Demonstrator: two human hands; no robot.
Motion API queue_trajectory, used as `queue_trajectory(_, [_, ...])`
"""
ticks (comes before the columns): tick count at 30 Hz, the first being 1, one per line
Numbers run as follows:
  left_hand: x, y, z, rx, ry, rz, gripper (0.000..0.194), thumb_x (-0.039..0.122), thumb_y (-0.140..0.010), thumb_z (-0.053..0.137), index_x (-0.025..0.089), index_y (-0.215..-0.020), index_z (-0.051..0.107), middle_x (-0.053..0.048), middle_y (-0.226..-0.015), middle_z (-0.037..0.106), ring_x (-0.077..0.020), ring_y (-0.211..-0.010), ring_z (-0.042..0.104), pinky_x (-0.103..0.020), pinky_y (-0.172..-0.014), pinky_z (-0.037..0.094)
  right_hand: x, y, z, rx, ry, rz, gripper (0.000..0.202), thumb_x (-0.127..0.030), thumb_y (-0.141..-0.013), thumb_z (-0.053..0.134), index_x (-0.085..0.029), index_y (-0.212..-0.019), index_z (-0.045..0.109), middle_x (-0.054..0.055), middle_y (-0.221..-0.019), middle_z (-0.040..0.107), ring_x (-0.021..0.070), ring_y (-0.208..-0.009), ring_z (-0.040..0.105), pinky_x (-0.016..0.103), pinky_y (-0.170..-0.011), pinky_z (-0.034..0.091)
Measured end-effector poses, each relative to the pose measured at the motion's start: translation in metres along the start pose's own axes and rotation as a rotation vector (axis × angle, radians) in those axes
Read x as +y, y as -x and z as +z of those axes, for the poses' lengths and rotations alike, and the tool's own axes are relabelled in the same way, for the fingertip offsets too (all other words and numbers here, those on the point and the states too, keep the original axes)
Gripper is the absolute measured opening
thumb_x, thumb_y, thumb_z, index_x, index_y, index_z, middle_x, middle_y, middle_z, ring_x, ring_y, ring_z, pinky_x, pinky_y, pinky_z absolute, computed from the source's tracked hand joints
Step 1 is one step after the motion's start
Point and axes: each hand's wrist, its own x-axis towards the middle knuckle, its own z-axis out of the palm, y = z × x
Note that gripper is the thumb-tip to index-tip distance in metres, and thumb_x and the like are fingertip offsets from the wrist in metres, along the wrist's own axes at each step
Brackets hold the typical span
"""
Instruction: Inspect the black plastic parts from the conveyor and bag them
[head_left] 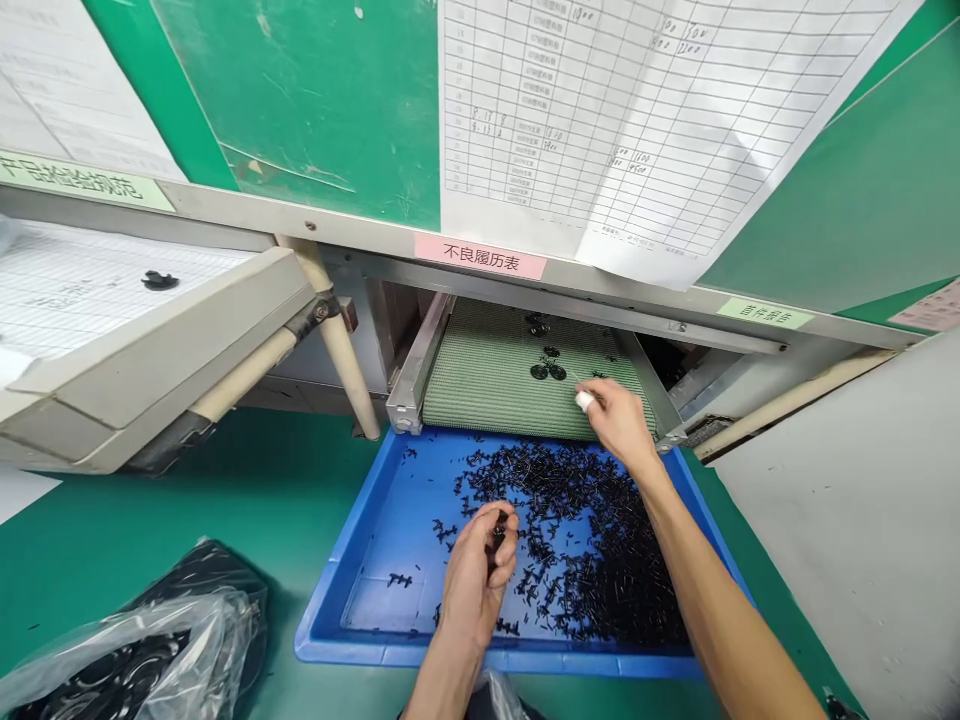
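black disc cluster [556, 371] lies on green belt [480, 385], just left of right hand [621, 416], nearer one; can't tell if it grips anything. left hand [478, 565] curls round black pieces [496, 541].

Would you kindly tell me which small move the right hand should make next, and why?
Probably shift the right hand slightly left and pick up the nearest round black parts: they lie on the green belt just left of its fingertips, while the left hand is curled around dark pieces over the blue tray.
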Motion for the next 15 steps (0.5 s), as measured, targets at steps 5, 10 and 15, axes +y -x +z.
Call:
queue_trajectory(5, [0.001,-0.002,-0.003,0.063,0.075,-0.037,0.022,0.028,-0.071,0.069,0.012,-0.085,0.062,-0.002,-0.075,0.056,-0.0028,-0.047,0.036,-0.012,-0.031,0.021,0.0,-0.062,-0.001,-0.078,0.129,-0.076,0.031,-0.011,-0.081,0.044,-0.021,-0.1,0.066,0.003,-0.097,0.064,0.0153,-0.087,0.058,0.022,-0.077,0.039])
queue_trajectory(10, [0.002,-0.003,-0.005,0.06,0.123,-0.073,0.019,0.032,-0.077,0.065,0.013,-0.08,0.061,0.0,-0.073,0.053,-0.0032,-0.047,0.036,-0.012,-0.03,0.025,0.011,-0.064,-0.009,-0.089,0.304,0.049,0.032,-0.01,-0.083,0.039,-0.018,-0.099,0.066,0.009,-0.098,0.063,0.0199,-0.09,0.058,0.025,-0.075,0.039])
queue_trajectory(15, [-0.001,-0.007,-0.008,0.094,0.107,-0.109,0.019,0.03,-0.078,0.066,0.012,-0.08,0.062,0.004,-0.066,0.045,-0.0008,-0.041,0.028,-0.011,-0.028,0.02,0.039,-0.05,-0.017,-0.11,0.458,0.228,0.033,-0.007,-0.083,0.038,-0.013,-0.104,0.063,0.014,-0.099,0.063,0.0214,-0.09,0.06,0.025,-0.071,0.039])
